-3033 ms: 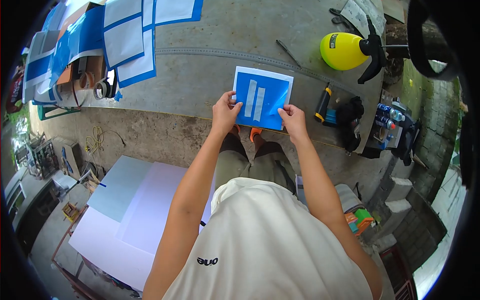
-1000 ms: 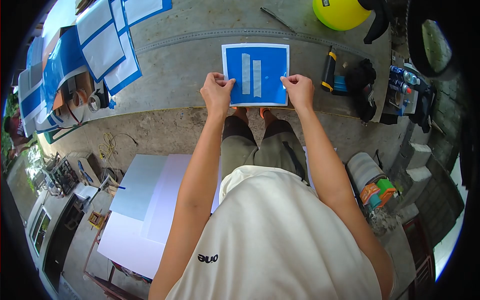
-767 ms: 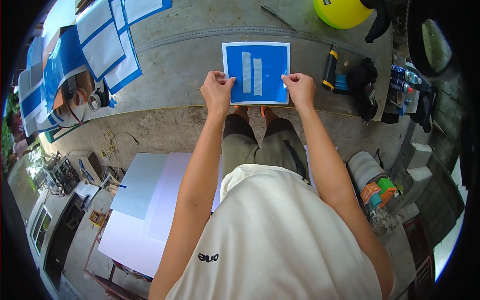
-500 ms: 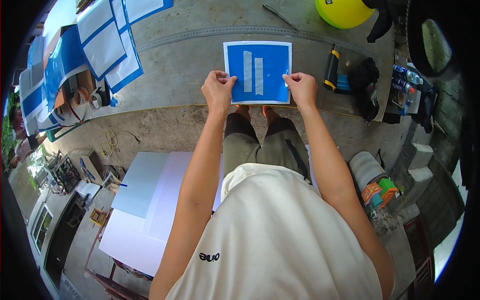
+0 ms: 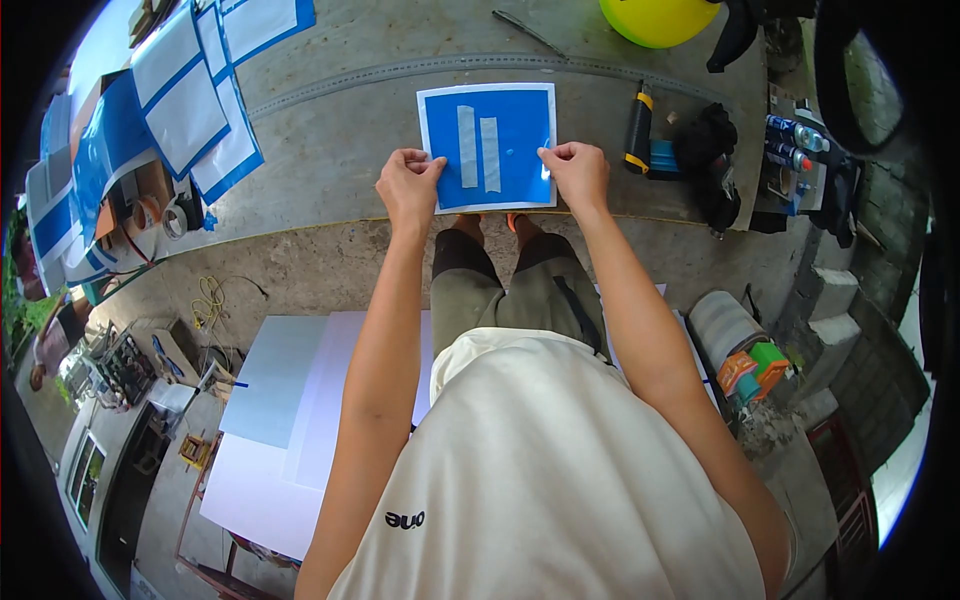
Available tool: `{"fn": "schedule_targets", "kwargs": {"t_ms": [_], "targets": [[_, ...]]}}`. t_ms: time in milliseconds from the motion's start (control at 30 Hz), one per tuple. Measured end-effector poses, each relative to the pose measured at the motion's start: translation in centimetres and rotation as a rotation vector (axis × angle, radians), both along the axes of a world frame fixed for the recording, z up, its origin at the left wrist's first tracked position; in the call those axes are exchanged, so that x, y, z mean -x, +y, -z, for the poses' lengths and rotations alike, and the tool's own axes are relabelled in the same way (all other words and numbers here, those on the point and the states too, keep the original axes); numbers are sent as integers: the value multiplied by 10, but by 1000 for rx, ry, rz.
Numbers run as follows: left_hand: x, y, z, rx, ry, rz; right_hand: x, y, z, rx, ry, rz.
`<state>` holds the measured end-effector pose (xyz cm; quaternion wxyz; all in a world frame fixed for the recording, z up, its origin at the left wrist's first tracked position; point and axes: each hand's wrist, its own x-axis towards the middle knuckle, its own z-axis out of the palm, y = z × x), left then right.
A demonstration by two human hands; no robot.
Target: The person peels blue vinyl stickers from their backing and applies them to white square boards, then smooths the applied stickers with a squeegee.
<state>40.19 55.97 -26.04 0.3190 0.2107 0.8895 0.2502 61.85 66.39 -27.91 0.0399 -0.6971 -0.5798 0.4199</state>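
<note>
A square blue sheet (image 5: 520, 150) with a white border is held flat at the near edge of the grey table (image 5: 330, 150). Two pale tape strips (image 5: 468, 147) run side by side on it. My left hand (image 5: 411, 185) pinches the sheet's left edge between thumb and fingers. On the opposite edge, my right hand (image 5: 577, 178) pinches the sheet in the same way. A long metal ruler (image 5: 400, 70) lies on the table beyond the sheet.
Right of the sheet lie a black-and-yellow cutter (image 5: 639, 128) and a black cloth (image 5: 702, 140). Spray cans (image 5: 795, 132) stand farther right. Blue-and-white sheets (image 5: 180, 90) and tape rolls (image 5: 174, 221) are at left. A yellow-green round object (image 5: 658, 20) is at the top.
The view has shifted, so the table, the sheet and both hands appear farther left. Both hands keep their hold on the sheet.
</note>
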Motion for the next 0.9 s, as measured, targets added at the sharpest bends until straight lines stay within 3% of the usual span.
{"fn": "schedule_targets", "kwargs": {"t_ms": [900], "targets": [[-1,1,-1,-5,-5,1,-1,2,4,11,-36,-30]]}}
